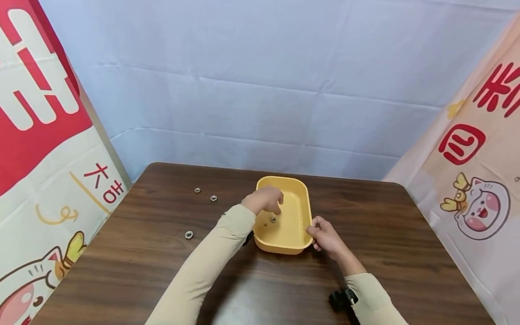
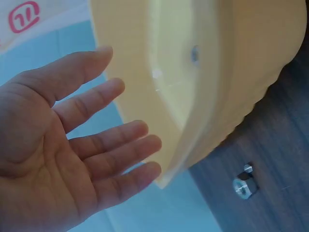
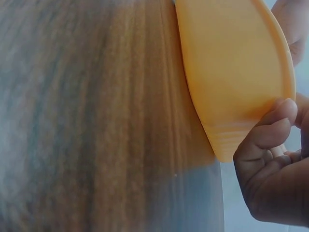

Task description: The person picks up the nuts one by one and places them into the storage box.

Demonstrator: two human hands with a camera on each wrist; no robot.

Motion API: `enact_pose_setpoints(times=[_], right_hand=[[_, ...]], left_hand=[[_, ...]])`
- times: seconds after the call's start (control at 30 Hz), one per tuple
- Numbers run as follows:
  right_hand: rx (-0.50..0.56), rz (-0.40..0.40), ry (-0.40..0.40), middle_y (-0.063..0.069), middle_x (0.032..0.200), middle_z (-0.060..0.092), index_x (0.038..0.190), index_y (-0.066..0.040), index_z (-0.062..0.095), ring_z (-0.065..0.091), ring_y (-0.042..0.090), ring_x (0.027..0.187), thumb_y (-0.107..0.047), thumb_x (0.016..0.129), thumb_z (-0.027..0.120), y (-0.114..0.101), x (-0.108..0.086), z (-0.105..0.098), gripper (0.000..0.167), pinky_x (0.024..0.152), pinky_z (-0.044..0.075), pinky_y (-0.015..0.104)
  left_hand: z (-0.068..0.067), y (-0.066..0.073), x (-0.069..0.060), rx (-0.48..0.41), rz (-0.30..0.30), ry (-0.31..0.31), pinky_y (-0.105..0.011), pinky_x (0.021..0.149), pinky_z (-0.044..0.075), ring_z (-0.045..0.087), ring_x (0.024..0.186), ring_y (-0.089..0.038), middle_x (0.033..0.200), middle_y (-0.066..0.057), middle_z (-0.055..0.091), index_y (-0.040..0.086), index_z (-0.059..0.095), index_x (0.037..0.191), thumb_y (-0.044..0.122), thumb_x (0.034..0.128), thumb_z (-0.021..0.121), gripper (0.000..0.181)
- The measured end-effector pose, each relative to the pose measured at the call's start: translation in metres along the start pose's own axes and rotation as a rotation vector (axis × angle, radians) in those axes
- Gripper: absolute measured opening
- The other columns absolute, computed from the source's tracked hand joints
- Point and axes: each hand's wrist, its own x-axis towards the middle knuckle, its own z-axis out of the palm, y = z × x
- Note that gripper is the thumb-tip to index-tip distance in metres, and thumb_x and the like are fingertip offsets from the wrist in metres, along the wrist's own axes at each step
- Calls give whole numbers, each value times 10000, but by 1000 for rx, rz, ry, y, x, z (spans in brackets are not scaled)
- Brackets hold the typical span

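Observation:
A yellow plastic bin (image 1: 290, 225) stands on the brown table, with a metal nut (image 1: 273, 220) on its floor. Over the bin's left side hovers my left hand (image 1: 266, 200). The left wrist view shows that hand (image 2: 91, 140) with its fingers spread and relaxed, holding nothing. My right hand (image 1: 325, 237) pinches the bin's rim near the front right corner, thumb and fingers on either side of the wall, as the right wrist view also shows. Left of the bin lie three loose nuts on the table: a far one (image 1: 197, 190), a middle one (image 1: 213, 198) and a nearer one (image 1: 188, 234).
The dark wood table (image 1: 390, 239) has rounded far corners. Behind it hangs a pale blue cloth (image 1: 260, 90), and printed banners flank both sides, one red and white (image 1: 48, 126) and one pinkish (image 1: 471, 194).

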Motion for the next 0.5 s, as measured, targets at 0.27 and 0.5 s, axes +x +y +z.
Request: enact_pose_setpoints(times=[0.27,0.5], right_hand=[[18,-3,-5,41,537,440,812,-39,368,404,101,389,10,843,488,-2,0,3,133,366,337,206],[22,2,0,38,538,433,810,-40,365,397,93,387,13,838,490,-1,1,3,138,365,333,204]], left_hand=[[-8,0,-13,55,14,33,-304,747,474,543,1009,-148,1219,5,567,145,608,1231,269,860,685,398],[-7,-7,-21,80,21,87,-320,783,474,530,1062,-171,1202,-6,575,152,633,1196,269,855,687,364]])
